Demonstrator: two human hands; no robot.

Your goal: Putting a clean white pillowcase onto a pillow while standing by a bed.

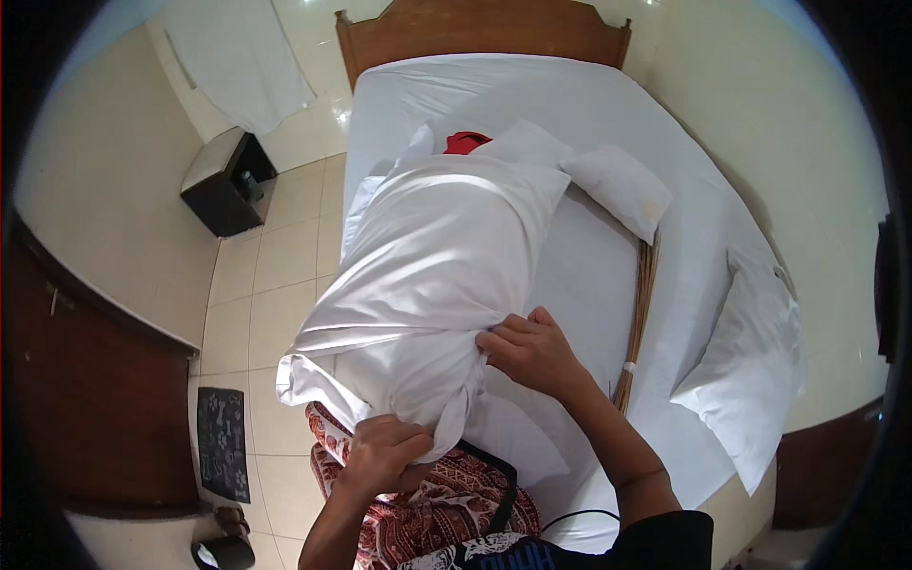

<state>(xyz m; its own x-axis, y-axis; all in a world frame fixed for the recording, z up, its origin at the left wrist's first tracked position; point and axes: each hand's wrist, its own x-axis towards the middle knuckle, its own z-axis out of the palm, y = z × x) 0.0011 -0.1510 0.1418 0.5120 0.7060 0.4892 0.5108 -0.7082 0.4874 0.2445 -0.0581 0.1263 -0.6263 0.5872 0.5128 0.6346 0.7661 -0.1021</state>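
A large white pillow in a loose white pillowcase (442, 242) lies lengthwise in front of me on the bed. My right hand (531, 349) pinches the case fabric at its right side, near the lower end. At the near end, my left hand (388, 452) grips the bunched edge of the case, with the fingers curled over it. A fold of the case sticks out at the lower left. Red-patterned cloth (456, 491) lies beneath and just below the pillow's near end, with a black strap across it.
Small white pillows (620, 187) and a red item (467, 142) lie beyond. A stick broom (638, 320) and another white pillow (755, 363) are to the right on the white-sheeted bed (499, 85). Left on the floor are a dark cabinet (214, 192), a mat (222, 445) and a bin (226, 552).
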